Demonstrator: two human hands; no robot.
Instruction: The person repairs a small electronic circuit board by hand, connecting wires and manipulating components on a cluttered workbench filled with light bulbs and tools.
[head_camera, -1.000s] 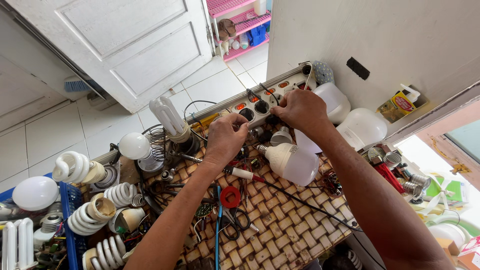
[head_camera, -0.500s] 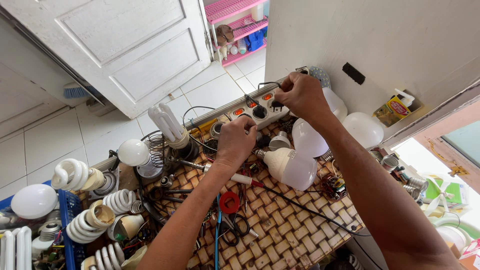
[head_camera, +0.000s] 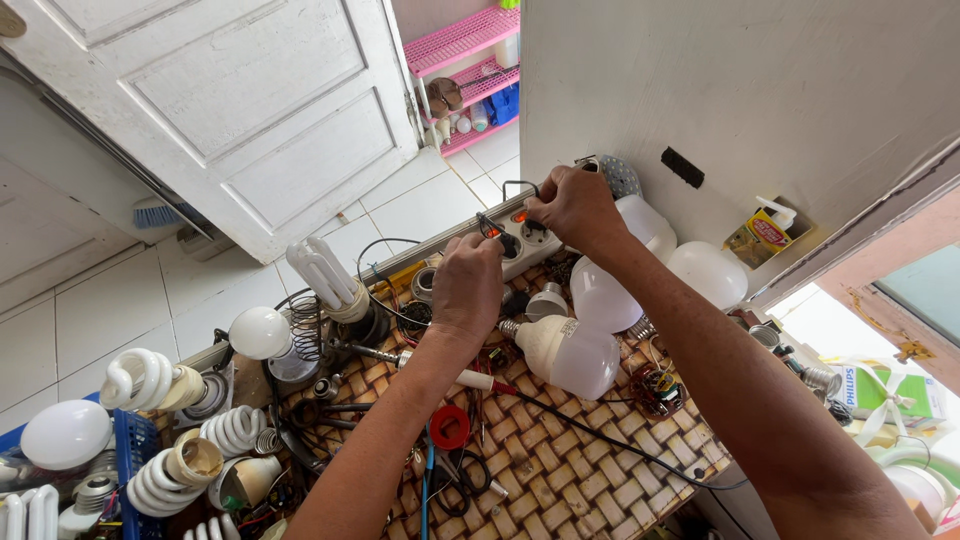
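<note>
- The right hand (head_camera: 572, 205) pinches a thin black wire (head_camera: 520, 185) above a long white power strip with orange lit switches (head_camera: 520, 243), which lies along the far edge of a woven rattan tabletop (head_camera: 560, 490).
- The left hand (head_camera: 467, 285), fingers curled together, rests on the strip.
- Large white plastic bulbs (head_camera: 570, 352) lie just beside both wrists.
- White spiral fluorescent lamps (head_camera: 150, 380) crowd the left side.

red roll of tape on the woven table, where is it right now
In the head view the red roll of tape lies on the woven table, low and centre, just right of the left forearm and below the red-handled screwdriver.
</note>
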